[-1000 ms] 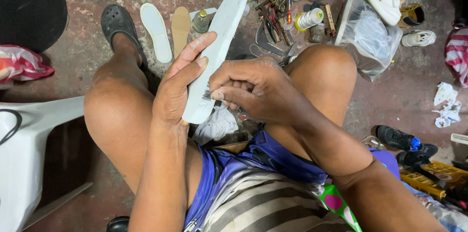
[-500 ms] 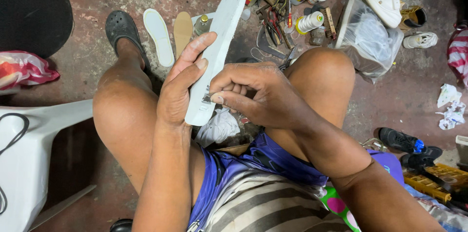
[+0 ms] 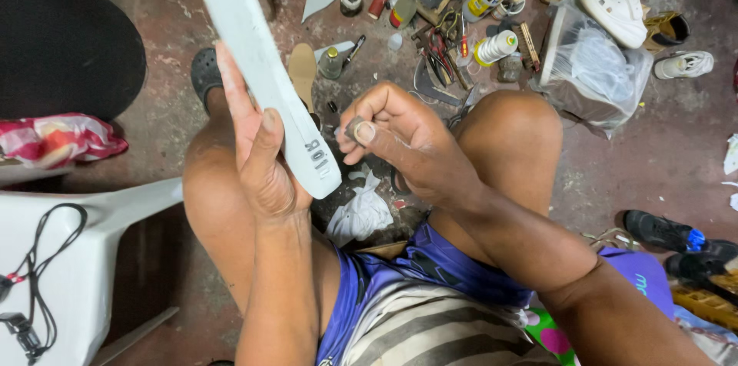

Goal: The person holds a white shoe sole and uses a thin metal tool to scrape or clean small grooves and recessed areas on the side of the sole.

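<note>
The left hand (image 3: pixel 265 174) is wrapped around the lower end of a long white shoe sole (image 3: pixel 257 66), thumb along its face and fingers behind, holding it tilted so it rises from between the knees toward the top edge of the view. The right hand (image 3: pixel 400 139) is closed in a pinch on a small dark piece (image 3: pixel 356 130) — what it is cannot be told — held just beside the sole's lower end but not touching it. For clean work on that end, it seems best to keep the sole braced firmly in the left hand, support it close to the worked area, and bring the small piece in with short, controlled strokes — away from the left thumb. On the floor beyond the knees lies a dense scatter of tools (image 3: pixel 442 51), a spool of white thread (image 3: pixel 496 47), small bottles and a tan insole (image 3: pixel 302 70); a white rag (image 3: pixel 361 212) lies between the legs. A clear plastic bag (image 3: pixel 592 70) and white shoes (image 3: pixel 615 8) sit toward the upper right, a white plastic chair (image 3: pixel 84 258) at the left edge. Nothing stands between the two hands.
</note>
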